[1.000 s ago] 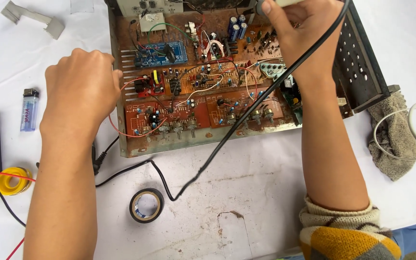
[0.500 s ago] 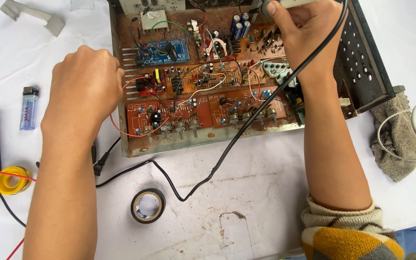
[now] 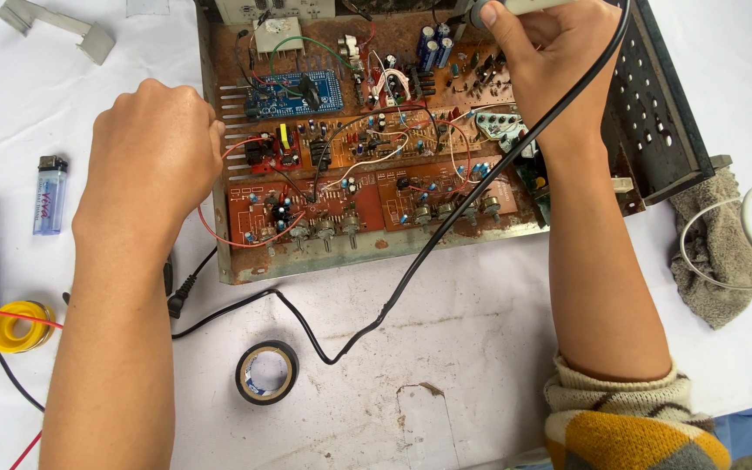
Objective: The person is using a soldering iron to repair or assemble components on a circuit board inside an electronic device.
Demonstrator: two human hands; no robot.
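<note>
The open chassis (image 3: 446,139) lies near the far edge of the white-covered desk (image 3: 480,348), its rusty tray packed with brown circuit boards (image 3: 393,183), a small blue board (image 3: 293,94), capacitors and loose red and white wires. The right hand (image 3: 550,61) is closed around a pale-handled tool (image 3: 515,7) at the far side of the boards; its tip is hidden, so I cannot tell what it touches. Its black cord (image 3: 446,222) crosses the boards and loops on the desk, and could likely snag a component or drag on the wiring if the tool shifts. The left hand (image 3: 154,152) is curled into a loose fist at the tray's left rim, seemingly holding nothing; a red wire (image 3: 219,235) bows out just below it and could catch. Nearby lie a roll of black tape (image 3: 266,372), a lighter (image 3: 49,195), a yellow spool (image 3: 16,325) and a grey rag (image 3: 720,252).
</note>
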